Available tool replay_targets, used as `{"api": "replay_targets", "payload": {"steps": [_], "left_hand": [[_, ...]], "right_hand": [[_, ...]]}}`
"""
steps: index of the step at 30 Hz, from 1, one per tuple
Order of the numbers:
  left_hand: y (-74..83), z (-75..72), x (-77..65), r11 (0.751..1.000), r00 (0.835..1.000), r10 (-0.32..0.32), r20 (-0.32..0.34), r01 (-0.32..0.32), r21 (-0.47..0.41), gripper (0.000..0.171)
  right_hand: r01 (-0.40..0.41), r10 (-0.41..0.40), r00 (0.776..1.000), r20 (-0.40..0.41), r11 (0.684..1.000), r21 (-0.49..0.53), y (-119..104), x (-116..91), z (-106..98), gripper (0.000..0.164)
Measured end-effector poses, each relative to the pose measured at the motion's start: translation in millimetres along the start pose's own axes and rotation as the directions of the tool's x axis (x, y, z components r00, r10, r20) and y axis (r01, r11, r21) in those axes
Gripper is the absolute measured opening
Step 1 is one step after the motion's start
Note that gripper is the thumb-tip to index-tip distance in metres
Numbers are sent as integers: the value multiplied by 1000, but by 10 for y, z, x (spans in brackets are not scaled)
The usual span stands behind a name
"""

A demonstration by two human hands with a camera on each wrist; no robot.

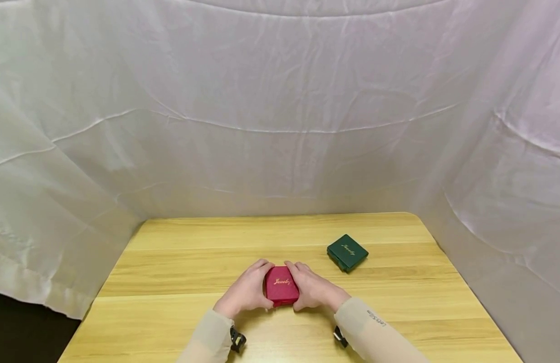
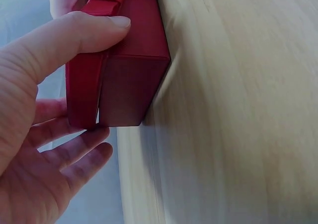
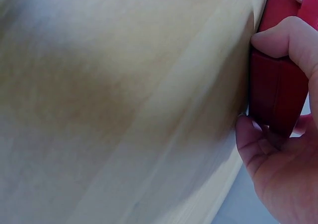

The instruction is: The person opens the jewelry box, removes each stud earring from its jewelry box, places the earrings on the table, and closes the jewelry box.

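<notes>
A red jewelry box (image 1: 282,288) with gold "Jewelry" lettering sits on the wooden table, held from both sides. My left hand (image 1: 249,289) grips its left side, thumb on the front face and fingers round the back. On the opposite side my right hand (image 1: 310,287) holds it the same way. In the left wrist view, the red box (image 2: 134,85) shows a thin gap at the seam between lid and base, and a ribbon tab is on the front. The right wrist view shows the thumb pressed to the red box (image 3: 276,90) near its lower edge.
A dark green jewelry box (image 1: 348,252) with similar gold lettering lies turned at an angle, behind and to the right of the red one. Pale curtains (image 1: 280,151) enclose the back and sides of the table (image 1: 180,262). Each wrist wears a strap with a black buckle.
</notes>
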State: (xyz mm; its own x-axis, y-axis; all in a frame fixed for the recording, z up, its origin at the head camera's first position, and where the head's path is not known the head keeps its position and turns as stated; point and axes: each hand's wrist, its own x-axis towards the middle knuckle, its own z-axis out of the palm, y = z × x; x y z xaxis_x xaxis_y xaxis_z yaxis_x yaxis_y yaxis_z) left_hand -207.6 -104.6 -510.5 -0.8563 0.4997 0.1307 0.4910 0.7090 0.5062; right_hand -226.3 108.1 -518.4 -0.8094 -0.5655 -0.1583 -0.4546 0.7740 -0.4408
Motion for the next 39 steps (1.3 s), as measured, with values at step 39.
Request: {"api": "replay_targets", "payload": {"steps": [39], "left_hand": [[68, -346, -114, 998, 998, -54, -38, 55, 36, 90]], "right_hand": [[36, -33, 999, -30, 991, 128, 76, -30, 7, 125]]}}
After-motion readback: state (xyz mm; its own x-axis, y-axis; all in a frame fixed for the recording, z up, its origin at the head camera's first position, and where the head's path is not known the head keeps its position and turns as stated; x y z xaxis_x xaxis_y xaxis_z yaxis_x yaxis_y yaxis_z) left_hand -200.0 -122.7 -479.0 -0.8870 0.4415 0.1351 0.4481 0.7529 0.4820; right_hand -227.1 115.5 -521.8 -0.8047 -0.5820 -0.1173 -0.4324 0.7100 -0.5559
